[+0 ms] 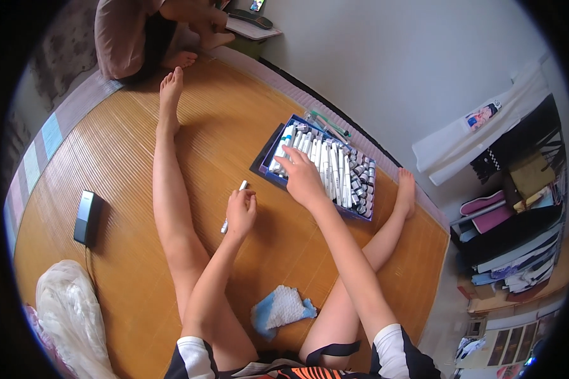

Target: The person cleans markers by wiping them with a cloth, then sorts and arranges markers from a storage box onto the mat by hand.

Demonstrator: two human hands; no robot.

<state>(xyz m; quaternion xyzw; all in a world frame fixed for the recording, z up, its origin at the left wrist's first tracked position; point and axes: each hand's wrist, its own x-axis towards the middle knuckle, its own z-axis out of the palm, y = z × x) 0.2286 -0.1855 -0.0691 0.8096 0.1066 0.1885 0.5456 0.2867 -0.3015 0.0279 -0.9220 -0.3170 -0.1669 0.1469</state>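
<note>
My left hand is closed around a white marker pen, low over the mat between my legs; the pen's two ends stick out past the fingers. My right hand reaches over the left part of a blue box, its thumb and fingers apart with nothing seen between them. The box holds many white markers lying lengthwise. At its right side, several stand with their dark ends up. Part of the box's contents is hidden behind my right hand.
I sit with legs spread on a brown woven mat. A white-and-blue cloth lies between my thighs. A black-and-silver device with a cable stands left, near a clear plastic bag. Another person sits far left. Shelves with clothes stand right.
</note>
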